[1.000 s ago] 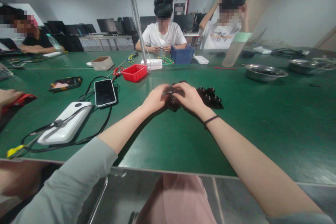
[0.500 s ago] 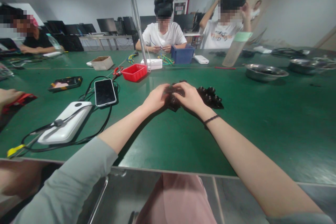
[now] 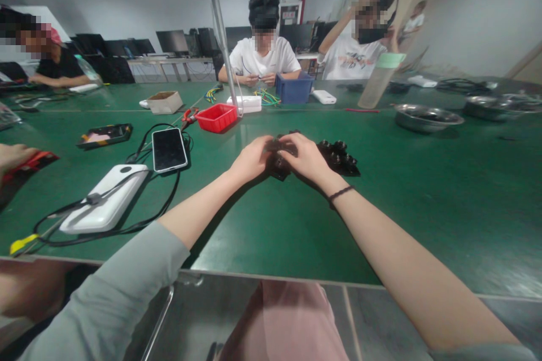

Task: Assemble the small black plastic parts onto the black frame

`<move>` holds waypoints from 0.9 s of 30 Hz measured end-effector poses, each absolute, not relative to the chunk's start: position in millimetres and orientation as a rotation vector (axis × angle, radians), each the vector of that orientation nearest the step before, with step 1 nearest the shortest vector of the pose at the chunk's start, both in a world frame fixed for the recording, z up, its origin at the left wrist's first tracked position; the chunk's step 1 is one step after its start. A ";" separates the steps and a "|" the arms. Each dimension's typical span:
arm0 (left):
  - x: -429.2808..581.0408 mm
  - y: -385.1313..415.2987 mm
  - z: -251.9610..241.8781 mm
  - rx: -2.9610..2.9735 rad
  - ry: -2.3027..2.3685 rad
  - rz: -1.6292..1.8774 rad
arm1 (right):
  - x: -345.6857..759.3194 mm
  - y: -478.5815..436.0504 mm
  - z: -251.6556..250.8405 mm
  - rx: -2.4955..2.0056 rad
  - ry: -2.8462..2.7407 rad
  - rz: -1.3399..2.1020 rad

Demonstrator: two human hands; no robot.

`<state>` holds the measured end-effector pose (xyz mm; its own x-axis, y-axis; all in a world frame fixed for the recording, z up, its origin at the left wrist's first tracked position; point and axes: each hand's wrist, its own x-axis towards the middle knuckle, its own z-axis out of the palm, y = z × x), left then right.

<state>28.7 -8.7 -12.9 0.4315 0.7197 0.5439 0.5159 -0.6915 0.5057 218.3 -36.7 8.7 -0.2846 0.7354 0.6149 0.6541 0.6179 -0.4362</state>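
Note:
My left hand [image 3: 254, 157] and my right hand [image 3: 305, 153] meet over a dark, lumpy piece [image 3: 279, 168] on the green table [image 3: 271, 225]. Fingers of both hands are closed around its upper part, and its lower edge shows beneath them. What kind of thing it is, I cannot make out. Just right of my right hand lies a similar black piece [image 3: 339, 158] with several round, shiny knobs on top. My fingers hide most of the held piece.
To the left lie a phone [image 3: 169, 149], a white power bank [image 3: 105, 197] and black cables. Farther back stand a red bin [image 3: 217, 118], a blue bin [image 3: 293, 90], a metal pole [image 3: 221, 28], a bottle [image 3: 379, 84] and a steel bowl [image 3: 427, 118]. Another person's hand [image 3: 14, 155] is at far left.
Both my hands stay in nearly the same place on the dark piece. At the back right, a person has pulled headgear away from the head.

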 end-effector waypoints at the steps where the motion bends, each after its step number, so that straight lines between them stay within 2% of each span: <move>1: 28.5 -8.4 -13.0 2.425 1.071 1.117 | 218.3 -36.9 9.0 -1.096 -2.014 0.124; 27: 29.2 -7.0 -14.4 2.461 0.980 1.139 | 216.4 -43.2 14.8 -1.139 -2.043 0.239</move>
